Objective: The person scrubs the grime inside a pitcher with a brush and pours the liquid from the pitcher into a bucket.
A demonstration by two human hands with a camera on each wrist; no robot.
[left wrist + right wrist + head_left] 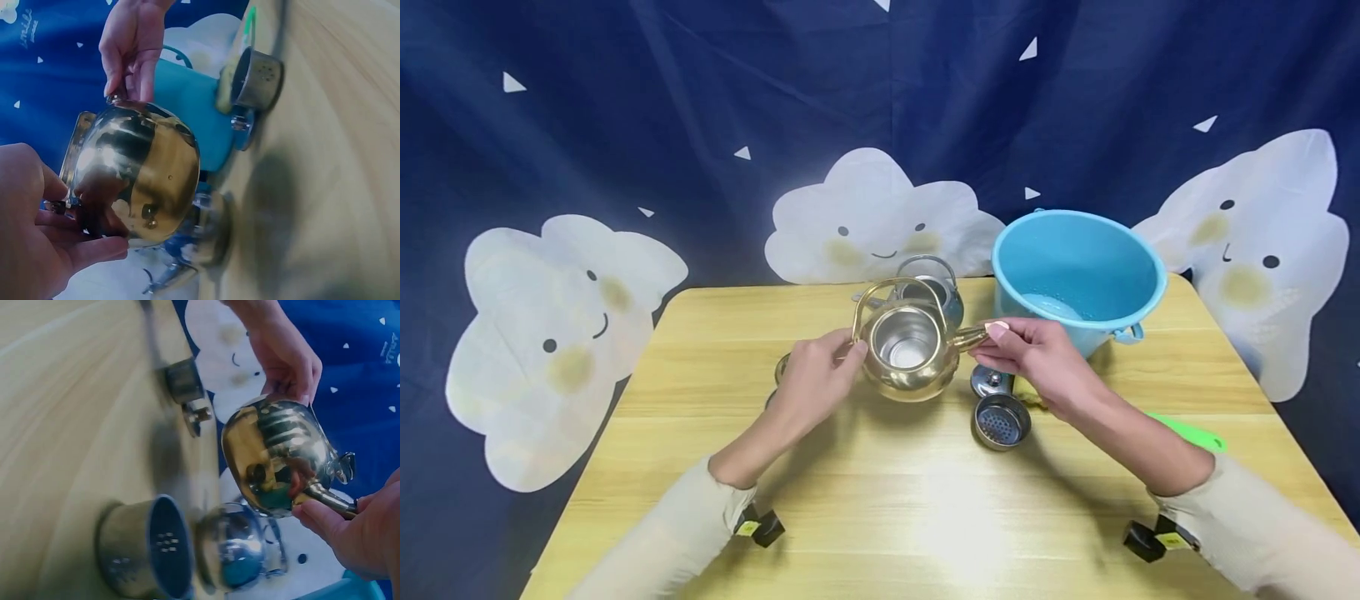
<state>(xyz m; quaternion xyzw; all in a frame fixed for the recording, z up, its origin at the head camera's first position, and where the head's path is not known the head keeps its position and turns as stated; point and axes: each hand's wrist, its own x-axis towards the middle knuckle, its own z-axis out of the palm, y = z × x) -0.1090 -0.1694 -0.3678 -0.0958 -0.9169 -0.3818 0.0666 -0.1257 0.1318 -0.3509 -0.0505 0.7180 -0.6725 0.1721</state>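
A shiny gold teapot (910, 375) without its lid is held up above the table, its round opening toward me. My left hand (816, 375) pinches it at the side where the arched handle (859, 304) joins the body. With thumb and fingers, my right hand (1045, 358) grips the spout (972, 337). Behind it stands a silver teapot (955, 307), partly hidden. Near the right hand are a metal strainer cup (1002, 423) and a silver lid (987, 381). Another strainer cup (184, 381) and lid (192, 420) appear in the right wrist view, mostly covered by my left hand in the head view.
A large light-blue bucket (1078, 321) stands at the back right, droplets on its inside. A green handle (1195, 433) lies under my right forearm, and a yellowish thing (1028, 392) shows beside the lid. A dark blue curtain (700, 100) hangs behind the wooden table (865, 517).
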